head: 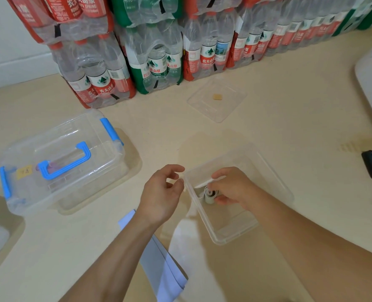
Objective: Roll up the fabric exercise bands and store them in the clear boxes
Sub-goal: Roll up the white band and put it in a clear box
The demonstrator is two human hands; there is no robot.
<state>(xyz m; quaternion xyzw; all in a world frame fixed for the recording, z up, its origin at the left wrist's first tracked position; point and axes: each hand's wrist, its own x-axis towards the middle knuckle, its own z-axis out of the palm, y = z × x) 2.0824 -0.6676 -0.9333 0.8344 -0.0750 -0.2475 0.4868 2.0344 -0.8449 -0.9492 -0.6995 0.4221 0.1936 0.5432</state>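
Head view: right hand (230, 188) pinches rolled band (209, 195).

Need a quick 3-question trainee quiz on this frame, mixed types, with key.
1. True or false: the right hand is inside the open clear box, on a rolled band.
2. The blue-handled box is: A) open B) lidded C) stacked on the open box.
3. Fill in: the loose clear lid lies on the floor in front of packs of ____.

Key: 1 true; 2 B; 3 water bottles. The left hand holds nothing.
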